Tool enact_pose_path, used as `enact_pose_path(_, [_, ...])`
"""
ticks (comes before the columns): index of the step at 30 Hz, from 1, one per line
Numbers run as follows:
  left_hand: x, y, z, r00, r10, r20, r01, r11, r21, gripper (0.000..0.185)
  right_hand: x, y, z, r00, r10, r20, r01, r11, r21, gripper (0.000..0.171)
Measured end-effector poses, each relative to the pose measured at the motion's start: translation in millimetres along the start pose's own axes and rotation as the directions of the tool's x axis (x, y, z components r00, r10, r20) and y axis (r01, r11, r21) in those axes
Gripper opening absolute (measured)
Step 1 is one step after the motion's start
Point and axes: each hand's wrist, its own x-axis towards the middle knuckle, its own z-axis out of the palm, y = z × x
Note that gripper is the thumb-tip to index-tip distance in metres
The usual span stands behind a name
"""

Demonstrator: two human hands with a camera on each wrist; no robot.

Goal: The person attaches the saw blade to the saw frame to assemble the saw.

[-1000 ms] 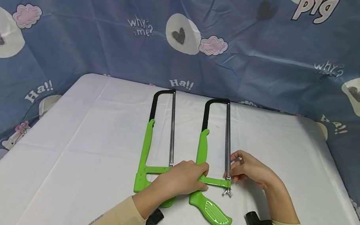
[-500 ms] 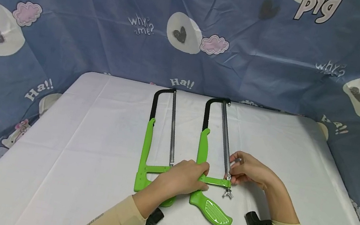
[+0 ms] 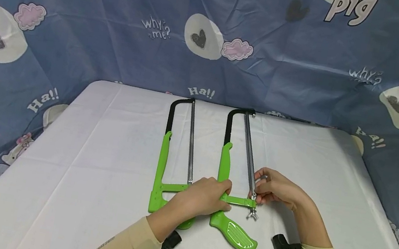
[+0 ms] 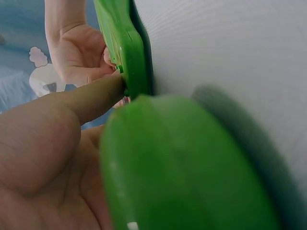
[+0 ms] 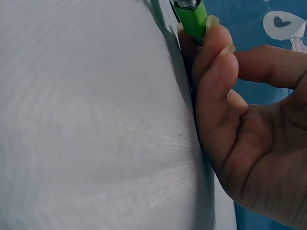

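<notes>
The held hacksaw [image 3: 225, 160] lies flat on the desk [image 3: 95, 168], its long axis running away from the person, black end farthest, while its green handle [image 3: 237, 237] angles back toward the near right. Its blade [image 3: 249, 155] slants, the far end sitting inward of the frame's tip peg [image 3: 254, 116]. Of the hands, the left hand [image 3: 206, 197] grips this saw's frame above the handle; the right hand [image 3: 278, 189], on its right side, pinches the blade's near end. Left of the held hacksaw, a second hacksaw [image 3: 163, 158] points the same way.
</notes>
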Motion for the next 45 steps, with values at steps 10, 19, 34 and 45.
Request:
enact_pose_path(10, [-0.7,-1.4,1.0,1.0,0.01,0.003,-0.01,1.0,-0.002,0.028,1,5,-3,0.998,-0.063,0.026,0.062,0.996,0.058,0.034])
enact_pose_path(19, [1.1,-2.3,-0.5,1.0,0.01,0.006,-0.01,1.0,-0.003,0.028,3,8,-9,0.986,-0.149,0.081,0.14,0.985,0.101,0.017])
enact_pose_path(34, [1.0,-1.4,-2.0,1.0,0.001,0.014,-0.001,1.0,0.008,0.029,1,6,-9,0.99,-0.127,0.069,0.123,0.99,0.064,0.018])
enact_pose_path(45, [1.2,-1.7,-1.3,1.0,0.008,0.01,-0.008,1.0,0.006,0.029,2,5,-7,0.994,-0.099,0.048,0.096,0.994,0.051,0.017])
